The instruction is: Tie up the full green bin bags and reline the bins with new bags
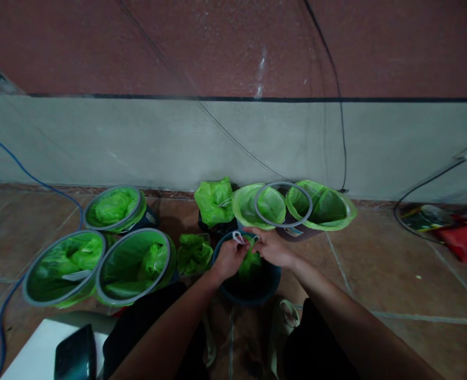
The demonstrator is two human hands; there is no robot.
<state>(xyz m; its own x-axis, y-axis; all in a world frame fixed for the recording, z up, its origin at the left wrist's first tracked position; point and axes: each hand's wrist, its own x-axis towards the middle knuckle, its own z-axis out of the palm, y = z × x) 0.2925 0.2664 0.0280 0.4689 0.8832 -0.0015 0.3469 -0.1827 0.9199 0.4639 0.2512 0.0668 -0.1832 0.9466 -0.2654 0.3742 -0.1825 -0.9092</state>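
Between my feet stands a dark blue bin (271, 287), and a gathered green plastic bag (250, 266) hangs down into it. My left hand (231, 259) is closed at the top of the bag, with a white strip (239, 238) sticking up by its fingers. Close beside it, my right hand (272, 247) pinches the bag's top, where a thin pale loop shows. The two hands almost touch above the bin's far rim. Exactly what each fingertip grips is too small to make out.
Several bins lined with green bags, such as this grey-rimmed bin (132, 266), stand at left. Two more lined bins (320, 206) sit by the wall, a loose grey ring (283, 222) on them. Green bags (214, 200) lie behind. A phone (76, 352) rests on a white surface at lower left.
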